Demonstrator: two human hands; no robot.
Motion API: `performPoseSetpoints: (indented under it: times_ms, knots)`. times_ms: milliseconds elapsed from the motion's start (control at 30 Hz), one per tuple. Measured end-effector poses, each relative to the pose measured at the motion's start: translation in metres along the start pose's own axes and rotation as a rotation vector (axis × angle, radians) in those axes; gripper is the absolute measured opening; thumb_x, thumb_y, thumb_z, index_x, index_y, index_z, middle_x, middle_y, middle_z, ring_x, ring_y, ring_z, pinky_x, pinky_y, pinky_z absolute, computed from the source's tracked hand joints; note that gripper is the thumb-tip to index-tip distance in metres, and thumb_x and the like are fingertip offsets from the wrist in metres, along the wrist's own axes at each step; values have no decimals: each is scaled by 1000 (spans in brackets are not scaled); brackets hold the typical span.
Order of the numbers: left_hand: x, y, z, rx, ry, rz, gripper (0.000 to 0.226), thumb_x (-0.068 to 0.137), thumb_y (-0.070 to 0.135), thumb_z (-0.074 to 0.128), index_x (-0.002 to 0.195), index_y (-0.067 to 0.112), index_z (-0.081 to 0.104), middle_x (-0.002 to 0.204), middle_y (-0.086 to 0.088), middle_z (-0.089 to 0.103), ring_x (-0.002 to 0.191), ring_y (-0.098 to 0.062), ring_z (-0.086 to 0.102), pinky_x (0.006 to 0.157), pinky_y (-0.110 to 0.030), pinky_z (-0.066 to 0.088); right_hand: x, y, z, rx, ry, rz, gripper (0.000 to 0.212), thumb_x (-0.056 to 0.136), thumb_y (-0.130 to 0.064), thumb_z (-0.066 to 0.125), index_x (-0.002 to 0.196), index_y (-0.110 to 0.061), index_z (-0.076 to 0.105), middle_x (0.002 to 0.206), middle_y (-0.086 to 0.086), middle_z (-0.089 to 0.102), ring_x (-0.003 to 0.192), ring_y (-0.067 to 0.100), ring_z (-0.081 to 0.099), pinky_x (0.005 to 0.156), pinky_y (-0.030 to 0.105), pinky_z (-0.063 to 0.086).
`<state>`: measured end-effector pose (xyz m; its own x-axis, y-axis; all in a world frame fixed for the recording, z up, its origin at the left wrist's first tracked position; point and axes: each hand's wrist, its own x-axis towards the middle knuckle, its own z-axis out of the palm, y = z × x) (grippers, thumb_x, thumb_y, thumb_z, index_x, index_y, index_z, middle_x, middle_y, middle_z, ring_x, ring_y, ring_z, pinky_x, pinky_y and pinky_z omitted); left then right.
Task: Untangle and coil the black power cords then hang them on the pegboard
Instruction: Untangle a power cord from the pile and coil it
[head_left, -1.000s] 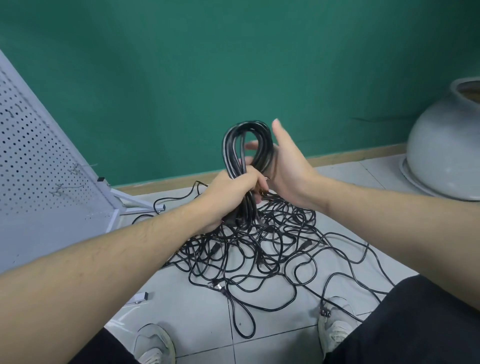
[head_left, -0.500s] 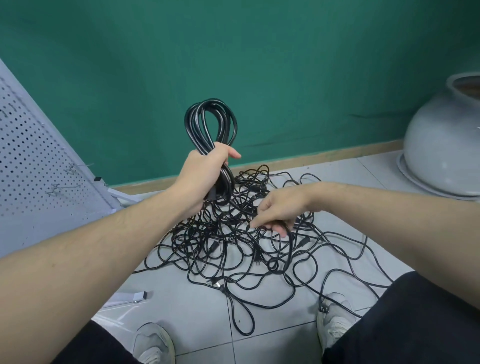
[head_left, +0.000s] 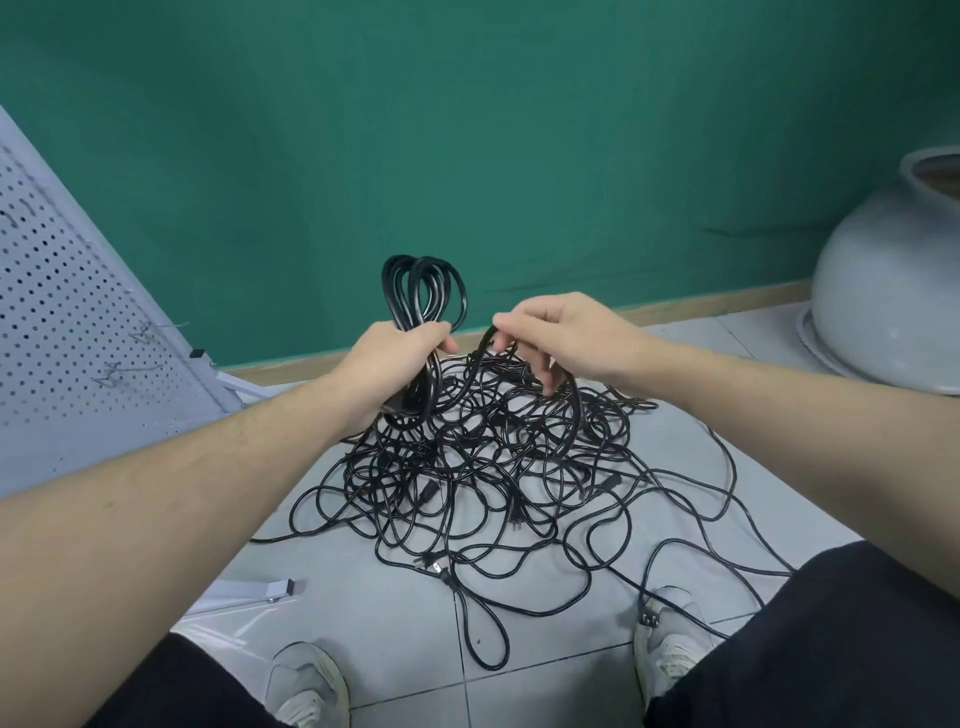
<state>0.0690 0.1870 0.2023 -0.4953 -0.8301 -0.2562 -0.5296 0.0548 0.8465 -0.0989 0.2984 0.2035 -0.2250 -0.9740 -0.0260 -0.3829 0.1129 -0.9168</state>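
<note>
Your left hand (head_left: 387, 358) grips a coiled black power cord (head_left: 423, 293), its loops standing up above your fist against the green wall (head_left: 467, 130). Your right hand (head_left: 563, 338), just to the right of it, pinches a single strand (head_left: 480, 348) lifted from the tangled cords (head_left: 493, 457), thumb and forefinger closed on it while the other fingers curl down toward the pile. The tangle sprawls across the white tiled floor (head_left: 395, 623) between your two white shoes (head_left: 306, 686), with loose loops trailing near and right, and a plug (head_left: 434, 564) lying at its near edge. The white pegboard (head_left: 67, 312) leans at far left, bare metal hooks (head_left: 127, 371) on its face. A large grey ceramic pot (head_left: 893, 280) sits at far right on the floor.
</note>
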Motion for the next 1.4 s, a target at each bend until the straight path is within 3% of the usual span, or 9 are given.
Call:
performPoseSetpoints:
  times_ms: [200, 433, 567, 733, 967, 1067, 1200, 1300, 1400]
  knots:
    - [-15, 9, 17, 50, -63, 10, 74, 83, 88, 36, 83, 27, 77, 46, 8, 43, 52, -16, 44, 63, -27, 39, 1, -11, -1, -56, 221, -5, 40, 88, -49, 73, 64, -20, 61, 46, -9, 34, 47, 13, 27, 45, 23, 26]
    - [-9, 9, 8, 76, -151, 25, 70, 88, 82, 36, 103, 26, 75, 50, 8, 63, 37, -6, 54, 39, -14, 36, -1, -15, 1, 62, 172, 35, 39, 87, -49, 73, 62, -23, 60, 50, -11, 37, 47, 11, 28, 48, 25, 24]
    - [-12, 12, 9, 62, -187, 85, 76, 74, 87, 38, 93, 26, 79, 61, 5, 70, 47, -7, 57, 50, -19, 43, 3, -16, 2, 111, 196, 40, 35, 93, -48, 67, 70, -21, 65, 49, -15, 35, 47, 10, 27, 47, 23, 23]
    - [-9, 6, 19, 183, -168, 226, 37, 83, 45, 79, 64, 22, 56, 52, 14, 49, 48, -8, 43, 49, -21, 33, 2, -15, -1, 127, 118, 38, 31, 95, -44, 66, 78, -19, 72, 54, -13, 34, 50, 8, 27, 48, 21, 23]
    - [-4, -1, 15, 102, -25, 124, 24, 91, 27, 56, 71, 18, 47, 62, 0, 43, 59, -21, 40, 58, -32, 29, -3, -18, -5, -60, 125, -120, 8, 95, -22, 70, 97, -16, 74, 55, -13, 52, 47, 10, 45, 43, 23, 43]
    - [-6, -3, 16, 76, -97, 75, 19, 86, 28, 57, 70, 19, 52, 55, 2, 42, 55, -20, 41, 58, -32, 28, 4, -13, -1, -69, 311, -243, 11, 89, -24, 77, 82, -31, 73, 77, -10, 62, 58, 9, 58, 60, 23, 53]
    - [-8, -2, 23, 42, -166, 176, 26, 71, 41, 58, 53, 24, 61, 59, -1, 50, 58, -25, 50, 69, -37, 36, 13, -7, 9, -92, 527, -344, 16, 83, -32, 82, 83, -30, 66, 105, -12, 55, 104, -2, 53, 89, 13, 39]
    - [-8, -3, 24, 32, -200, 252, 29, 67, 51, 56, 52, 28, 66, 66, -5, 59, 94, -36, 71, 86, -42, 48, 11, -8, 6, 15, 564, -144, 49, 78, -50, 82, 104, -24, 50, 114, -9, 57, 108, 8, 58, 86, 24, 45]
    - [-9, -3, 25, -12, -172, 222, 34, 63, 54, 56, 58, 20, 57, 69, -8, 62, 75, -27, 66, 79, -42, 48, 9, -13, 6, 119, 388, 176, 60, 76, -67, 75, 111, -21, 59, 106, -2, 73, 94, 18, 73, 71, 34, 60]
